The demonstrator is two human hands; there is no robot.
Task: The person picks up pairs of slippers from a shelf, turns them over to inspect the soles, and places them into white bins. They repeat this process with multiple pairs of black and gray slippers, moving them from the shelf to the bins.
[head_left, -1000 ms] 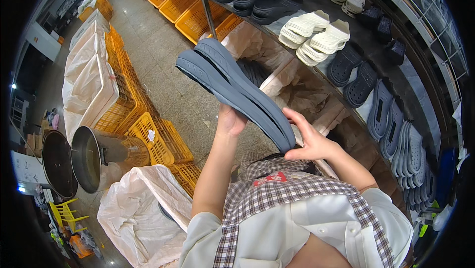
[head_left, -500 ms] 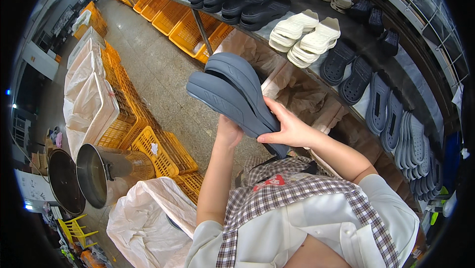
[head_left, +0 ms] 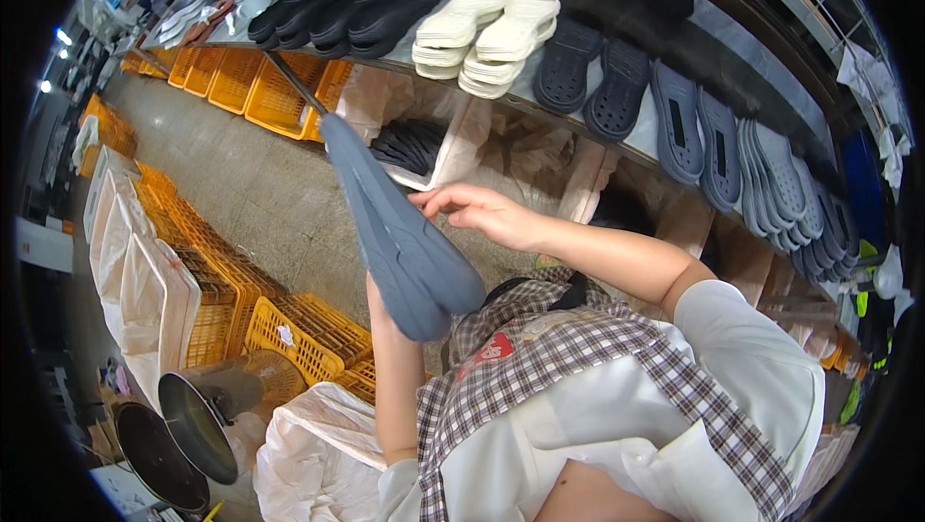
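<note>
A pair of blue-grey foam clogs [head_left: 400,243], pressed together and seen from the outside of the soles, is held up in front of my body. My left hand [head_left: 374,293] grips them from behind, its fingers mostly hidden by the clogs. Just to their right is my right hand [head_left: 482,214], its fingers loosely bent and apart, the fingertips close to the clogs' upper edge. Whether those tips touch the clogs I cannot tell. The right hand holds nothing.
Along the shelf [head_left: 520,103] stand cream clogs [head_left: 487,31], black slippers [head_left: 352,16] and several grey clogs [head_left: 679,132]. Yellow crates [head_left: 289,93] sit beneath it. To my left are stacked yellow crates [head_left: 231,300], a metal pot [head_left: 198,426] and a lined bag [head_left: 318,445].
The clogs have swung round, toe ends now lower and toward me. My right hand has let go of them, while my left keeps hold. The view has shifted to the right.
</note>
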